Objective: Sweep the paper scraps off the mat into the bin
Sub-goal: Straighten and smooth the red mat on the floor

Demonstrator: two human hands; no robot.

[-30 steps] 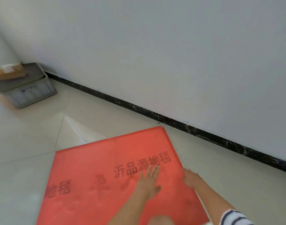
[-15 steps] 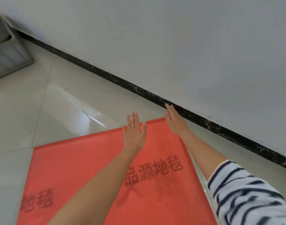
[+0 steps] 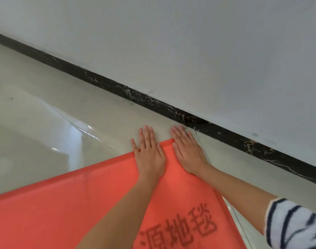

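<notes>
A red floor mat [image 3: 67,209] with dark printed characters lies on the glossy tiled floor and fills the lower part of the head view. My left hand [image 3: 150,155] rests flat, palm down, on the mat's far corner, its fingers reaching over the raised edge onto the tile. My right hand [image 3: 187,151] lies flat beside it at the same corner, fingertips near the black skirting. Both hands hold nothing. No paper scraps and no bin are visible.
A grey wall [image 3: 189,51] rises just beyond the mat, with a black marbled skirting board [image 3: 153,103] along its foot. Pale shiny floor tiles [image 3: 46,123] stretch to the left. A striped sleeve [image 3: 293,225] covers my right upper arm.
Both hands have slid forward across the mat to its far corner and over its edge. The view has moved closer to the wall, and the grey crate at the left has left the frame.
</notes>
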